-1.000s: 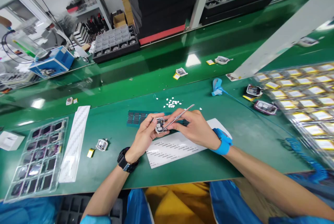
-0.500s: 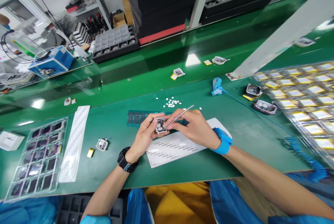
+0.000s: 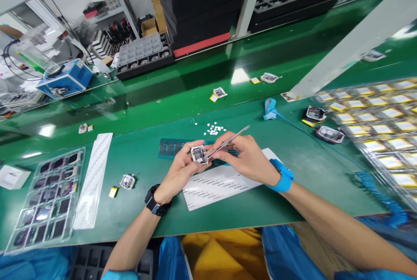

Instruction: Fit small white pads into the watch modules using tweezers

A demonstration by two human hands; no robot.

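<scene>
Two bare hands work a small square electronic module with tweezers above a green bench.

Nearest, under both wrists, a white label sheet (image 3: 217, 184) lies on the green bench top (image 3: 293, 193). The left hand (image 3: 179, 171) closes its fingers narrowly around the small square module (image 3: 199, 154), gripped at its edges with its open face up, just beyond the fingertips. The right hand (image 3: 247, 160) pinches metal tweezers (image 3: 228, 141), whose tips touch the module's right side. Just past the fingers lies a teal strip of dark parts (image 3: 171, 147); farther on, scattered white bits (image 3: 213, 129). Well left of the left hand sits a clear tray of dark parts (image 3: 45, 201).
</scene>
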